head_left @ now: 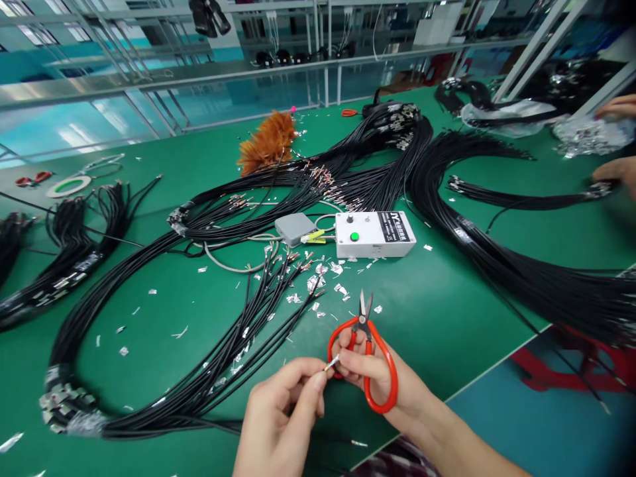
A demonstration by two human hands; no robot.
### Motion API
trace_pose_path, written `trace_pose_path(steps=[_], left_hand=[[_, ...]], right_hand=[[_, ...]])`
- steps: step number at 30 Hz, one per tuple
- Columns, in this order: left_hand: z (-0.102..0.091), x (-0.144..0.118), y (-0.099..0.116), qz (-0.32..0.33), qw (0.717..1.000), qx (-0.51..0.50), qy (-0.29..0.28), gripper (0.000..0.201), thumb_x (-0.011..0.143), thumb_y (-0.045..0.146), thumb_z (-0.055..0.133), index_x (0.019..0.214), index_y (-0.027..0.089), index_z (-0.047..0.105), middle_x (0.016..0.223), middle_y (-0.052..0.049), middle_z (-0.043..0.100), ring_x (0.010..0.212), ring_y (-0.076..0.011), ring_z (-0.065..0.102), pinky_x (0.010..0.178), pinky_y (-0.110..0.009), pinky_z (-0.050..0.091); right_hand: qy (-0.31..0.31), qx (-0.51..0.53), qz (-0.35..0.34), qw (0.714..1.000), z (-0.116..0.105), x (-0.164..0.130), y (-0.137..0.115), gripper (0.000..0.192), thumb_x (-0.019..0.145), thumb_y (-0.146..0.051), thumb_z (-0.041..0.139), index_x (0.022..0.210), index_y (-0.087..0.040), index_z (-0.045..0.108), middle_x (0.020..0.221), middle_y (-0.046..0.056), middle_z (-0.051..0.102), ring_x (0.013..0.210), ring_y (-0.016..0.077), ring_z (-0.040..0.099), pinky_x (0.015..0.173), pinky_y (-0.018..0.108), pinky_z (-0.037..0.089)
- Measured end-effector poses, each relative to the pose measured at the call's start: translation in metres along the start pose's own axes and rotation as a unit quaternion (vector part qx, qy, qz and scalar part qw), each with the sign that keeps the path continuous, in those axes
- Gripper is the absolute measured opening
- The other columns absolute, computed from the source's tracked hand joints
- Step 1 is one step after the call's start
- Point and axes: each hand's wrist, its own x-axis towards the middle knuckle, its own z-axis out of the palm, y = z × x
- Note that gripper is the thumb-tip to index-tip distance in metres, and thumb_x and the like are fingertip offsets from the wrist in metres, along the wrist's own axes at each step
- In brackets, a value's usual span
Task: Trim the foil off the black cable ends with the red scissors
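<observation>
My right hand holds red-handled scissors, blades pointing away from me, while its fingertips also pinch the tip of a thin wire end. My left hand pinches the same wire end from the left, just above the green table's front edge. A loose fan of black cables with stripped ends lies just beyond my hands. Silver foil scraps are scattered around them.
A white control box with a green button and a grey pedal box sit mid-table. Big bundles of black cable loop across the table. An orange feather duster lies at the back. Another person's hands work at the far right.
</observation>
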Motion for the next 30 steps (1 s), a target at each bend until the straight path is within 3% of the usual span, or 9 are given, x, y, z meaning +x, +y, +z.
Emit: trace_pose_path(steps=[3, 11, 13, 16, 18, 23, 26, 30], left_hand=[[0.001, -0.001, 0.006, -0.098, 0.993, -0.068, 0.006, 0.037, 0.085, 0.047, 0.053, 0.086, 0.010, 0.055, 0.057, 0.001, 0.045, 0.047, -0.0045, 0.030, 0.042, -0.018, 0.022], [0.004, -0.003, 0.011, -0.088, 0.994, -0.057, 0.030, 0.030, 0.083, 0.042, 0.056, 0.078, 0.012, 0.056, 0.058, 0.001, 0.046, 0.045, -0.0037, 0.031, 0.039, -0.016, 0.020], [0.003, -0.003, 0.009, -0.055, 0.998, -0.021, 0.036, 0.026, 0.084, 0.039, 0.055, 0.079, 0.013, 0.057, 0.058, 0.001, 0.047, 0.045, -0.0042, 0.034, 0.039, -0.016, 0.024], [0.001, -0.001, 0.002, 0.044, 0.996, 0.078, 0.028, 0.021, 0.087, 0.031, 0.053, 0.077, 0.014, 0.056, 0.061, 0.000, 0.053, 0.053, -0.0072, 0.049, 0.050, -0.016, 0.038], [0.001, 0.000, -0.001, 0.114, 0.984, 0.134, 0.037, 0.017, 0.088, 0.026, 0.052, 0.076, 0.015, 0.056, 0.064, 0.000, 0.057, 0.059, -0.0083, 0.055, 0.056, -0.016, 0.044], [0.003, -0.001, -0.001, 0.241, 0.937, 0.225, 0.117, 0.005, 0.083, 0.012, 0.058, 0.084, 0.017, 0.058, 0.070, 0.003, 0.060, 0.058, -0.0048, 0.054, 0.053, -0.013, 0.043], [0.004, -0.002, 0.002, 0.263, 0.927, 0.231, 0.135, 0.008, 0.082, 0.009, 0.058, 0.084, 0.017, 0.057, 0.072, 0.004, 0.060, 0.059, -0.0044, 0.055, 0.055, -0.012, 0.044], [0.002, -0.002, 0.001, 0.244, 0.939, 0.222, 0.097, 0.008, 0.086, 0.011, 0.053, 0.083, 0.017, 0.056, 0.068, 0.004, 0.057, 0.059, -0.0041, 0.055, 0.056, -0.011, 0.043]], right_hand=[[0.020, -0.022, -0.013, 0.999, -0.001, 0.000, 0.001, 0.028, 0.066, -0.029, 0.078, 0.079, -0.013, 0.059, 0.073, 0.001, 0.053, 0.067, 0.0088, 0.051, 0.067, 0.021, 0.039], [-0.020, -0.050, -0.070, 0.996, 0.013, -0.006, -0.006, 0.023, 0.073, -0.029, 0.072, 0.078, -0.013, 0.057, 0.073, 0.000, 0.053, 0.067, 0.0079, 0.048, 0.067, 0.021, 0.038], [-0.008, -0.058, -0.090, 0.994, 0.014, -0.006, -0.003, 0.024, 0.071, -0.028, 0.074, 0.079, -0.014, 0.056, 0.075, 0.000, 0.056, 0.069, 0.0078, 0.050, 0.069, 0.020, 0.039], [0.020, -0.063, -0.122, 0.990, 0.016, -0.007, 0.001, 0.026, 0.070, -0.026, 0.076, 0.078, -0.015, 0.054, 0.078, 0.001, 0.059, 0.073, 0.0084, 0.054, 0.071, 0.020, 0.042], [0.031, -0.063, -0.134, 0.989, 0.017, -0.009, 0.003, 0.026, 0.071, -0.024, 0.075, 0.078, -0.015, 0.051, 0.079, 0.001, 0.061, 0.075, 0.0092, 0.057, 0.072, 0.021, 0.044], [0.024, -0.040, -0.139, 0.989, 0.019, -0.015, 0.003, 0.025, 0.070, -0.018, 0.074, 0.078, -0.015, 0.051, 0.082, 0.001, 0.063, 0.078, 0.0097, 0.059, 0.076, 0.021, 0.047], [0.025, -0.052, -0.137, 0.989, 0.017, -0.017, 0.002, 0.022, 0.071, -0.018, 0.073, 0.077, -0.015, 0.052, 0.082, 0.001, 0.063, 0.078, 0.0096, 0.059, 0.076, 0.021, 0.047], [0.030, -0.094, -0.142, 0.985, 0.011, -0.016, 0.000, 0.021, 0.074, -0.024, 0.072, 0.084, -0.016, 0.056, 0.088, 0.001, 0.062, 0.081, 0.0094, 0.058, 0.077, 0.020, 0.045]])
